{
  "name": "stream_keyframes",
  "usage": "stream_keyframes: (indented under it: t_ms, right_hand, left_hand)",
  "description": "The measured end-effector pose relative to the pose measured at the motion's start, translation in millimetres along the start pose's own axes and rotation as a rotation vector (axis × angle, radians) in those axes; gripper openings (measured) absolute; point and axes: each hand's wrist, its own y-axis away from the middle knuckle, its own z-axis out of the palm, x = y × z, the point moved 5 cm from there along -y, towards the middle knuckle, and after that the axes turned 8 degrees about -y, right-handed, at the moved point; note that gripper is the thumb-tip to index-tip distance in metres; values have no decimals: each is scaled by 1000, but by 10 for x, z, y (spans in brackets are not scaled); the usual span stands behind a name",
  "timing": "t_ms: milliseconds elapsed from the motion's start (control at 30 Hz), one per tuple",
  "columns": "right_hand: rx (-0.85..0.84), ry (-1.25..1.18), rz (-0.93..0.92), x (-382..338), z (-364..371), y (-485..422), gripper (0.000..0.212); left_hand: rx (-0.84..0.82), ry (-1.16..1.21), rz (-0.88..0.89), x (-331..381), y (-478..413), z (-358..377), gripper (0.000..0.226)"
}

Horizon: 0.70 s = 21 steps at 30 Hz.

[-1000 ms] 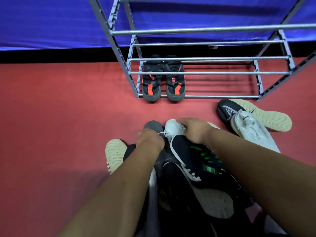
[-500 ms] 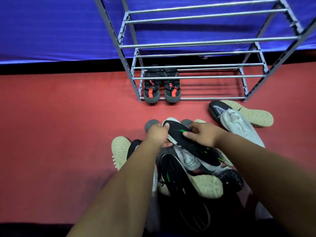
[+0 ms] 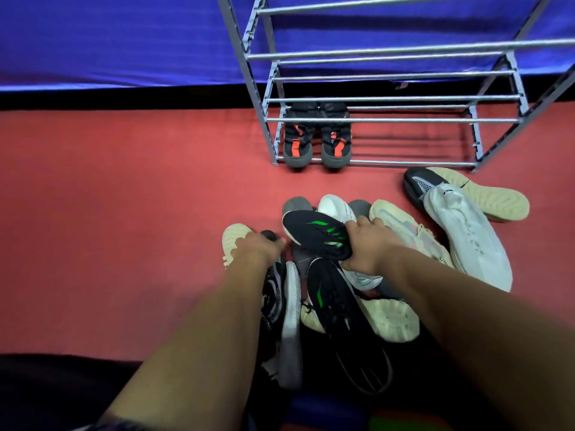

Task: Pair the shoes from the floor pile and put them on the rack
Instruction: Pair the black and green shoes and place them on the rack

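Releasing the black-green shoe (image 3: 314,236), the left hand (image 3: 259,247) drops left onto a speckled black shoe (image 3: 275,295), grip unclear. The right hand (image 3: 367,247) alone clasps it above the pile (image 3: 392,318), with its mate (image 3: 336,303) just nearer, unpicked.

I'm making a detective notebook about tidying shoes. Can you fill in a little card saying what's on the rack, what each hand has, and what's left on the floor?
Rack: grey metal rack
On the rack: black-and-orange pair, bottom shelf, left end
Right hand: right hand holds the black shoe with green stripes
Left hand: left hand grips the toe of a black patterned shoe
Likely match: second black-and-green shoe in the pile
Off to the right: white shoe lying across a dark shoe
Floor: red
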Motion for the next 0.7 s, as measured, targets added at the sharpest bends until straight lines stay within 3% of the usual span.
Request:
stream_keyframes:
  t_ms: [100,200,267,333,400,500,600,700]
  right_hand:
    - [-19,-13,17,-30,37,5,80]
    - [-22,-31,22,-58,54,7,82]
    - [-10,-39,20,-68,57,9,80]
    - [11,-64,16,-65,43,24,78]
    - [49,-109,13,-49,5,51,76]
    - [138,-110,8,44,-80,104,70]
    - [222,-140,24,200,-177,118,73]
    - [297,-205,98,293,-271,97,74]
  left_hand:
    - [-248,-116,-2,-120,145,261,103]
    - [-271,-197,1,-112,158,359,112]
    - [-280,-229,57,-33,180,350,89]
    - [-211,-340,76,10,184,315,85]
    - [-71,-409,76,66,191,282,92]
    - [157,-436,296,398,352,278,66]
    - [57,-428,516,748,559,446,45]
    - [-135,-453,504,750,641,673,35]
